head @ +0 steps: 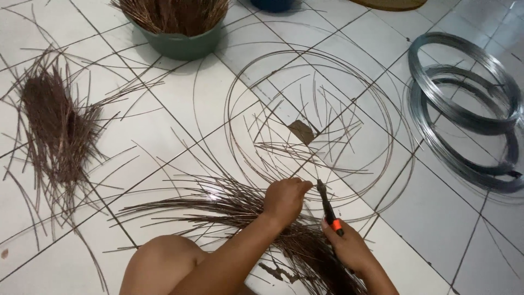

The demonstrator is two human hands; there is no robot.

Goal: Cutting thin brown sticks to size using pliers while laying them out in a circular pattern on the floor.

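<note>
On glossy white tiles (180,104) — left hand (285,199) fisted round thin brown sticks (218,205), right hand (349,248) clenching black pliers (327,205).

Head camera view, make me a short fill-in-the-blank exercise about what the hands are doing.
1. The right hand holds black-and-orange ____.
2. The left hand grips a bundle of brown ____.
3. The green tub stands on a white ____ floor.
4. The coils of grey wire lie on the person's ____ side.

Missing words: pliers; sticks; tiled; right
</note>
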